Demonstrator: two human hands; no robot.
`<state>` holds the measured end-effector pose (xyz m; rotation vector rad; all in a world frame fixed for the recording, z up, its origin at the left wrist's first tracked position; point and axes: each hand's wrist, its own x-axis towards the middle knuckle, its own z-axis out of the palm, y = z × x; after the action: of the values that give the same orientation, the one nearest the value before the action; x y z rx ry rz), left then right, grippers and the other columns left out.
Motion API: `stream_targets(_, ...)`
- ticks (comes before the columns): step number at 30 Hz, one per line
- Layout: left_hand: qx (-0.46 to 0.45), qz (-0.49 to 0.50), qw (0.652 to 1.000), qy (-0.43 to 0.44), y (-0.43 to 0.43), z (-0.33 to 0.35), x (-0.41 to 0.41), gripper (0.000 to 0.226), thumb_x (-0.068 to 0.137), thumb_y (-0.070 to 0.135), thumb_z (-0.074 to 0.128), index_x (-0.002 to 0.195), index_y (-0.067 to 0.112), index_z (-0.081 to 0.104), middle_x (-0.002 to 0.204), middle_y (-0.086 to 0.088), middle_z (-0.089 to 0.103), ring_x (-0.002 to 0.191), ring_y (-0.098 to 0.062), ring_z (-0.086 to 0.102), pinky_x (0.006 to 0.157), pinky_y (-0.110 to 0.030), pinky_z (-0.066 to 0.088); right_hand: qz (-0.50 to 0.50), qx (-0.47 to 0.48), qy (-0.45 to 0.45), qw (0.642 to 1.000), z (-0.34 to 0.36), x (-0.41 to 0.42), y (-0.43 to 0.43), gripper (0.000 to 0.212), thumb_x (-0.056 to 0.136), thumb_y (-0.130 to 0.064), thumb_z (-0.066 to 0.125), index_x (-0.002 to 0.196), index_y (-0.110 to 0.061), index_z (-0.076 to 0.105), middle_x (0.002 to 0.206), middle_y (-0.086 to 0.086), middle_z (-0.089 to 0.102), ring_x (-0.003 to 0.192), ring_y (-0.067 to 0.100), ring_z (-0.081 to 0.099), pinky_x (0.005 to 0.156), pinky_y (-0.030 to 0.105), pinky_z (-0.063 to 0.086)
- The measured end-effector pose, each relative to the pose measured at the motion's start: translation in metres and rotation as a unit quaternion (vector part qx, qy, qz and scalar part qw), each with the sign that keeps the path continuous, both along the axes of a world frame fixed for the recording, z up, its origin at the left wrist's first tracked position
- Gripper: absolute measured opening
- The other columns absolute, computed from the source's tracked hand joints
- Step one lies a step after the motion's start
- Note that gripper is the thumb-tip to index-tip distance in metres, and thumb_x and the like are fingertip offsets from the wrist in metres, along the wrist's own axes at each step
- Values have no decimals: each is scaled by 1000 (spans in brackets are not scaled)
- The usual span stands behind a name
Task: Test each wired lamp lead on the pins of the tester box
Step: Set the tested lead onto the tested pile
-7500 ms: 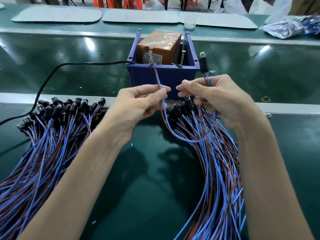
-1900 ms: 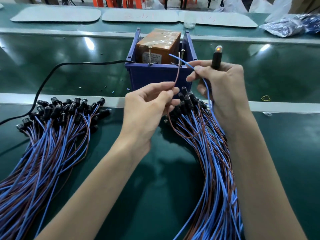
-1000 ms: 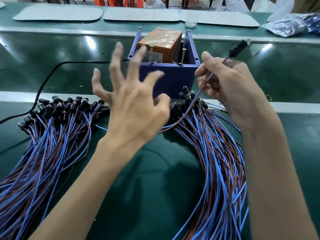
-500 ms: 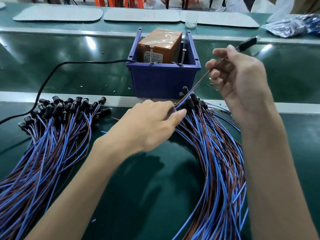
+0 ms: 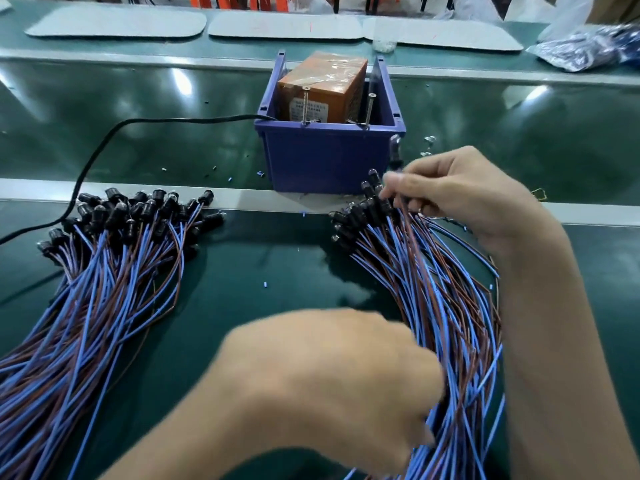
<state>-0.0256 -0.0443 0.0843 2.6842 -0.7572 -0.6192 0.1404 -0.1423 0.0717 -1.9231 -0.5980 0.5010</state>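
The tester box (image 5: 329,157) is a blue bin holding an orange transformer (image 5: 323,84), with two upright screw pins (image 5: 304,105) (image 5: 370,107) at its front rim. One pile of lamp leads (image 5: 114,244), black lamp heads on blue and brown wires, lies at the left. A second pile (image 5: 436,296) lies at the right. My right hand (image 5: 464,199) is at the heads of the right pile, fingertips pinching a black lamp head (image 5: 394,150) that stands beside the bin's corner. My left hand (image 5: 329,375), blurred, is low at the right pile's wires with its fingers curled into them.
A black power cord (image 5: 104,147) runs from the bin off to the left. A metal rail (image 5: 259,199) crosses the green bench under the bin. Grey mats (image 5: 117,20) and a plastic bag (image 5: 585,46) lie along the far edge. Small wire scraps dot the surface.
My right hand came down from beside the bin to the lamp heads of the right pile. My left hand slid from the pile's heads toward me, down along the wires.
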Motion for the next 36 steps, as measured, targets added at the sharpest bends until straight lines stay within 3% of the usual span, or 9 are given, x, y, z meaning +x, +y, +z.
stream_targets(3, 13, -24, 998, 64, -13, -1, 2, 44, 86, 50, 50, 70, 10, 50, 49, 5, 41, 47, -12, 46, 58, -41, 57, 35, -89, 1, 995, -7, 1, 1, 17, 78, -21, 77, 65, -11, 74, 55, -3, 67, 48, -1, 57, 56, 12, 48)
stream_targets(6, 111, 152, 981, 40, 26, 1, 17, 53, 80, 68, 52, 74, 16, 59, 62, 6, 55, 61, -17, 56, 59, -26, 51, 13, -170, -10, 985, -12, 3, 2, 20, 72, -23, 83, 68, -6, 73, 65, 7, 72, 59, 10, 69, 82, 29, 57)
stream_targets(10, 218, 477, 852, -12, 124, -11, 24, 44, 76, 66, 62, 78, 21, 62, 91, -2, 67, 88, -26, 62, 82, -38, 53, -9, -237, -60, 970, -8, 0, 2, 24, 67, -32, 85, 62, -12, 72, 57, 1, 70, 61, 8, 70, 83, 33, 56)
stream_targets(12, 186, 565, 804, -8, 155, -19, 19, 43, 71, 59, 73, 73, 17, 68, 81, -6, 71, 85, -27, 65, 85, -40, 53, -27, -273, -108, 955, -5, -3, 3, 29, 64, -41, 85, 61, -15, 70, 53, -4, 68, 63, 8, 68, 78, 30, 55)
stream_targets(17, 130, 636, 760, 12, 183, -26, 10, 34, 62, 44, 86, 57, 13, 73, 50, 0, 67, 65, -17, 69, 84, -38, 55, -79, -272, -162, 945, 2, -5, 4, 46, 70, -63, 71, 63, -18, 69, 69, 1, 69, 81, 20, 63, 78, 34, 51)
stream_targets(24, 105, 640, 761, 26, 182, -32, 10, 19, 72, 20, 83, 58, 10, 73, 44, 2, 63, 34, -4, 57, 60, -21, 46, -114, -175, -178, 962, 6, -9, 7, 42, 79, -56, 66, 65, -18, 69, 66, -1, 69, 74, 18, 67, 84, 38, 54)
stream_targets(29, 148, 626, 766, 14, 183, -33, 11, 19, 74, 22, 76, 57, 14, 74, 51, -1, 67, 57, -16, 68, 77, -35, 58, -95, -114, -183, 972, 6, -13, 15, 39, 83, -49, 67, 59, -19, 68, 56, -6, 67, 57, 4, 61, 73, 27, 55)
stream_targets(32, 132, 620, 772, -46, 183, -24, 9, 20, 68, 30, 79, 51, 22, 72, 51, 0, 66, 64, -23, 64, 65, -31, 54, -78, -84, -177, 978, 7, -16, 20, 38, 85, -45, 66, 59, -19, 67, 52, -11, 65, 45, -4, 54, 60, 12, 47)
stream_targets(36, 16, 578, 793, -192, 164, -5, 11, 20, 71, 36, 79, 55, 30, 68, 45, 17, 60, 52, -4, 55, 50, -18, 38, -8, -10, -107, 994, 12, -25, 26, 37, 88, -45, 63, 69, -14, 72, 56, -7, 65, 46, -1, 54, 52, 8, 40)
